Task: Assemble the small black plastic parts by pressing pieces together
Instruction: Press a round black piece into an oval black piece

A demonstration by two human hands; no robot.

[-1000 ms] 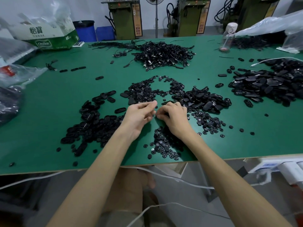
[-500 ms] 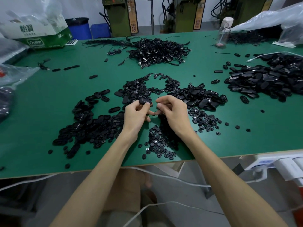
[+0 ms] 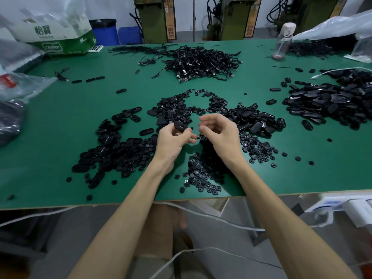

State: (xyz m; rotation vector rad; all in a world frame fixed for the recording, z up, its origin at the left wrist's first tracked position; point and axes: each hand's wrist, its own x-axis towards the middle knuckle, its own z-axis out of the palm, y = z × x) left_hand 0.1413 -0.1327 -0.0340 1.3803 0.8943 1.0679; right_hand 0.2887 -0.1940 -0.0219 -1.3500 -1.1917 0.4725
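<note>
While the left hand [image 3: 173,140] pinches a black oval part [image 3: 179,126], the right hand [image 3: 220,133] curls beside it — contents unclear.

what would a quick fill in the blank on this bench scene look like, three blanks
1. The left hand pinches a ___ oval part.
2. The table top is ___.
3. The bottle stands at the table's far ___ side.

Missing words: black; green; right.
</note>
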